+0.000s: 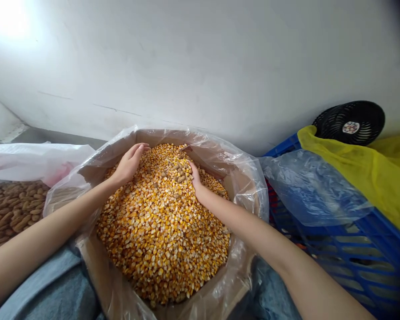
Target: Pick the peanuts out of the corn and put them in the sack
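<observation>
A large bag lined with clear plastic (250, 178) is filled with loose yellow corn kernels (163, 226). Several peanuts in their shells (181, 179) lie on top of the corn, near its far side. My left hand (129, 164) rests at the far left edge of the corn, its fingers stretched out and holding nothing visible. To the right of the peanuts, my right hand (195, 177) is partly sunk in the kernels; its fingers are mostly hidden, so its grip cannot be made out.
On the left stands a white bag (36, 155) of peanuts (15, 213). A blue crate (370, 253) on the right bears clear plastic (315, 186), yellow mesh (356, 164) and black round baskets (366, 118). A white wall (186, 62) rises behind.
</observation>
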Demonstrator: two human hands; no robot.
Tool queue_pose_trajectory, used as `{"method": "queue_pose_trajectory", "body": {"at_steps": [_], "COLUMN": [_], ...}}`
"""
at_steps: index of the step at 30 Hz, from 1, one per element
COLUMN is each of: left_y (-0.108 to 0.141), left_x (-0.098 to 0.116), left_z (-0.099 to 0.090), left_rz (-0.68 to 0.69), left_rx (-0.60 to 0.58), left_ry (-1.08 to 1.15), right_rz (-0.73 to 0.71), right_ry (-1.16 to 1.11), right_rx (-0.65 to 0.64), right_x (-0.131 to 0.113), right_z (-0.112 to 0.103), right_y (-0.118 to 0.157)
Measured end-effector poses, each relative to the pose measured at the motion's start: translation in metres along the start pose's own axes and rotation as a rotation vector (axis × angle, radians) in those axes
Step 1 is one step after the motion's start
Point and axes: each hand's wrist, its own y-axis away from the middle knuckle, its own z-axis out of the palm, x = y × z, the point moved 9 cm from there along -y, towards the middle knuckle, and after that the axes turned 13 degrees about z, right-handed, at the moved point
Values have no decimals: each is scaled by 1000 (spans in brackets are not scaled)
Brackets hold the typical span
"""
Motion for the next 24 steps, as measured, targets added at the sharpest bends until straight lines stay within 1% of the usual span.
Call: {"method": "queue_pose_trajectory", "body": {"at_steps": [3, 6, 9, 11, 12, 14, 15, 16, 17, 18, 19, 20, 21, 23, 24], "left_y": [-3, -4, -5, -5, -6, -6, -6, -6, -6, -6, -6, -6, -6, -6, -6], "left_x": [6, 7, 7, 5, 4, 2, 1, -1, -1, -2, -2, -2, -2, -1, -1], "left_z": [-6, -11, -15, -18, -20, -24, -26, -28, -30, -30, -30, -30, -29, -28, -27], "left_rz": [2, -6, -20, -29, -35, -52, -62, -69, -74, -76, -76, -74, -69, -57, -53], "left_rx": [28, 44, 60, 72, 79, 100, 113, 124, 132, 136, 136, 131, 124, 113, 110], "left_ry": [55, 88, 144, 170, 173, 161, 153, 144, 136, 129, 121, 112, 104, 97, 97], "right_rz": [110, 104, 78, 24, -25, -155, -213, -259, -290, -305, -306, -296, -272, -117, -25], "right_ry": [-84, -113, -77, -4, 49, 168, 220, 266, 304, 335, 367, 396, 432, 573, 645], "right_rx": [-101, -155, -235, -274, -305, -407, -461, -492, -479, -418, -296, -150, 9, 305, 440], "right_x": [-1, -12, -19, -24, -28, -38, -44, -49, -55, -61, -66, -70, -71, -56, -45], "right_z": [24, 45, 76, 99, 112, 137, 146, 150, 145, 133, 111, 83, 51, -17, -48], "right_y": [8, 20, 40, 58, 68, 87, 93, 94, 88, 76, 59, 39, 20, -12, -21]}}
